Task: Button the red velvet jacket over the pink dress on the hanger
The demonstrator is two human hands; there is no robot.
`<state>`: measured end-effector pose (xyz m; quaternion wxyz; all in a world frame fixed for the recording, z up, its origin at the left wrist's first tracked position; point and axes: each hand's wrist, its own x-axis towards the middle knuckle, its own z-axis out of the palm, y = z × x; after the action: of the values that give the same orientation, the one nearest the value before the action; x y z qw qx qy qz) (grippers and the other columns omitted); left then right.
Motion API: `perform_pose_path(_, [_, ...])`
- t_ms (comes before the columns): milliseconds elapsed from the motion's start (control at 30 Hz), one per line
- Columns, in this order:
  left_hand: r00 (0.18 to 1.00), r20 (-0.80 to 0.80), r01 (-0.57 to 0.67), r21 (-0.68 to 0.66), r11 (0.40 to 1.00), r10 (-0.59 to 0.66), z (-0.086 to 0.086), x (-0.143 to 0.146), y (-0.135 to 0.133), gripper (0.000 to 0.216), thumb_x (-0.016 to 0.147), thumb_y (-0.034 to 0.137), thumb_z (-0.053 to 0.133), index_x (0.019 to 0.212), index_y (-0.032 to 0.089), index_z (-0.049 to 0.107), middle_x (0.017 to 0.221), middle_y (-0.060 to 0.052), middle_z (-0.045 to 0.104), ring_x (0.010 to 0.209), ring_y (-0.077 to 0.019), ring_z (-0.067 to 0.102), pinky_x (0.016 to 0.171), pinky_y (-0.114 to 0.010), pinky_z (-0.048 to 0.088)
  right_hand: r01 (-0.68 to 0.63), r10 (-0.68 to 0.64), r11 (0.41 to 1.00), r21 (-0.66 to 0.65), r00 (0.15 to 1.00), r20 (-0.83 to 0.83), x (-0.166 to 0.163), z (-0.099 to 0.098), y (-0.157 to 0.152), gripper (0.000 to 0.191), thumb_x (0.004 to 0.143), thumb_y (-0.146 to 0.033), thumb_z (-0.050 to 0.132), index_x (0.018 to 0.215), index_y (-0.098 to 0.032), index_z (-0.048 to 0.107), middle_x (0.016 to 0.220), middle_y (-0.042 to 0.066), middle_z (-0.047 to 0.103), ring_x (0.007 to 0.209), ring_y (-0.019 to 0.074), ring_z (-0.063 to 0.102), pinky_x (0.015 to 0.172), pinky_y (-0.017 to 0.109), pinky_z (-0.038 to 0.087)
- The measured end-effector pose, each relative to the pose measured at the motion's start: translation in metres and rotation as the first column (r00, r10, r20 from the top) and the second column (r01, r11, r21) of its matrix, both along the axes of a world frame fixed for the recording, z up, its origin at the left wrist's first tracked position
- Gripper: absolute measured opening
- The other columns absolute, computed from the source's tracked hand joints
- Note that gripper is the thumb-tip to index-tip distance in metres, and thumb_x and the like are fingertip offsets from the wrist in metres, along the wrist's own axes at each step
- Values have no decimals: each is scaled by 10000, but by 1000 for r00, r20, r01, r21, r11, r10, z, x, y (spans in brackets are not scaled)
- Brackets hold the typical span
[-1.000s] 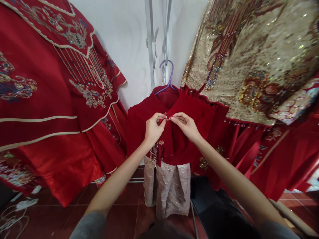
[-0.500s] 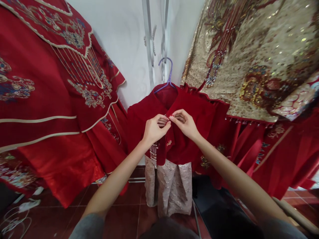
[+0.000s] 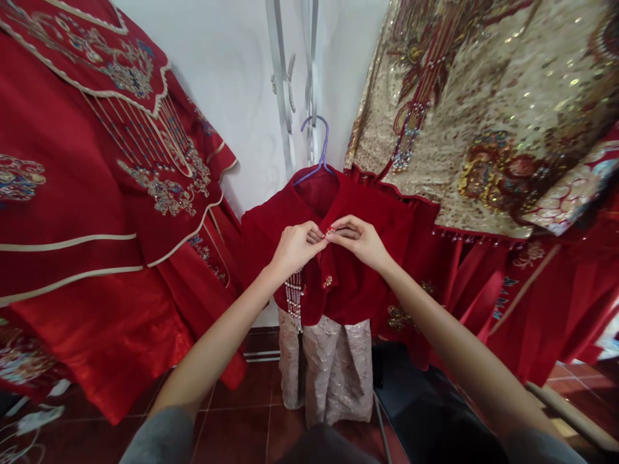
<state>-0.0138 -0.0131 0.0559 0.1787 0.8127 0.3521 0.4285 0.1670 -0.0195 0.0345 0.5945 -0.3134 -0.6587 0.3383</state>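
A small red velvet jacket (image 3: 360, 283) hangs on a purple hanger (image 3: 315, 151) in front of me, over a pale embroidered skirt (image 3: 329, 367). My left hand (image 3: 293, 248) and my right hand (image 3: 360, 241) meet at the jacket's front just below the collar. Both pinch the fabric edges together at a small fastening (image 3: 329, 231). A string of white beads (image 3: 293, 296) dangles below my left hand, and a small gold ornament (image 3: 327, 281) sits on the jacket front.
A large red embroidered robe (image 3: 97, 212) hangs at the left. A gold sequinned robe (image 3: 493, 116) with red trim hangs at the right. A metal rack (image 3: 290, 84) stands against the white wall. Dark red floor tiles (image 3: 242, 412) lie below; white cables (image 3: 29, 425) at bottom left.
My view has drifted slightly, so everything sits a little further left. My hands stay pinched at the fastening. The bead string now hangs free below my left hand.
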Motion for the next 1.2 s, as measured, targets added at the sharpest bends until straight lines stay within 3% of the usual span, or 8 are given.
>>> perform_pose_path(333, [998,-21,-53,55,997,54,2,0,3,159,752,317,712,695,177,662,700,-45,726,643,-175,690,598,-256,539,43,-42,997,-62,999,6,-5,6,-5,397,602,-395,841,869,-201,622,904,37,674,888,188,655,871,384,560])
perform_pose_path(500, [999,-28,26,37,999,-25,6,3,2,168,761,320,696,687,175,654,676,-32,712,609,-160,670,555,-234,495,15,-14,997,-72,1000,20,-4,11,-5,341,647,-382,812,886,-198,651,922,41,676,924,185,644,896,379,542])
perform_pose_path(600, [998,-63,7,62,998,-4,8,6,-1,133,757,273,690,676,179,642,673,-21,706,616,-155,669,570,-232,493,2,-1,996,-87,1000,19,-3,12,0,333,656,-395,800,886,-197,665,908,34,676,915,182,643,900,389,533])
perform_pose_path(867, [986,135,-86,-57,995,93,-9,4,-3,182,745,344,715,743,177,642,738,-42,726,669,-166,695,643,-266,556,-9,5,997,-81,999,-41,-7,2,1,338,670,-415,798,905,-207,671,941,40,692,941,181,646,954,383,506])
perform_pose_path(1200, [1000,-14,-2,13,1000,2,-1,-3,-5,96,779,275,651,776,182,629,729,-37,720,650,-159,695,618,-251,570,-46,48,996,-80,999,16,0,4,-1,398,630,-395,828,939,-200,671,949,44,698,926,186,654,963,407,511])
